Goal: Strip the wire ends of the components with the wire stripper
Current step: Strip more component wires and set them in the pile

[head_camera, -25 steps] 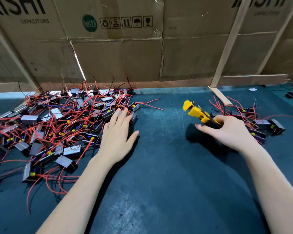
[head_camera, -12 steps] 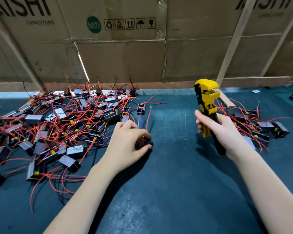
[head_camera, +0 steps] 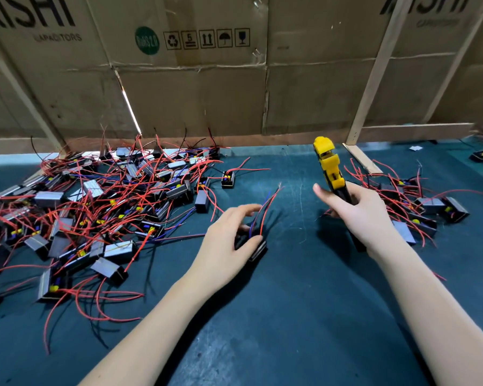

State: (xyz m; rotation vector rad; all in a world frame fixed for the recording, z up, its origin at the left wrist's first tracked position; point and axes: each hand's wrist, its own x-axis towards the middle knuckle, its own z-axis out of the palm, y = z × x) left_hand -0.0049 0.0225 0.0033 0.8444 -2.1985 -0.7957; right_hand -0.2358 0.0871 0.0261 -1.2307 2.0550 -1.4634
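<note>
My left hand (head_camera: 223,243) grips a small black component (head_camera: 255,250) just above the dark green table. Its red and blue wires (head_camera: 265,206) stick up and to the right, their ends free. My right hand (head_camera: 357,215) holds the yellow and black wire stripper (head_camera: 329,169) upright, jaws at the top, a short way right of the wire ends. A large pile of grey and black components with red wires (head_camera: 101,207) covers the left of the table. A smaller pile of components (head_camera: 418,204) lies to the right, behind my right hand.
A cardboard wall (head_camera: 207,87) with wooden battens stands along the back of the table (head_camera: 290,316). One lone component (head_camera: 227,179) sits near the big pile's right edge. Another lies at the far right (head_camera: 481,156).
My left hand has lifted a component off the pile's edge and drawn it right toward the centre. The stripper has stayed upright in my right hand, shifted slightly left.
</note>
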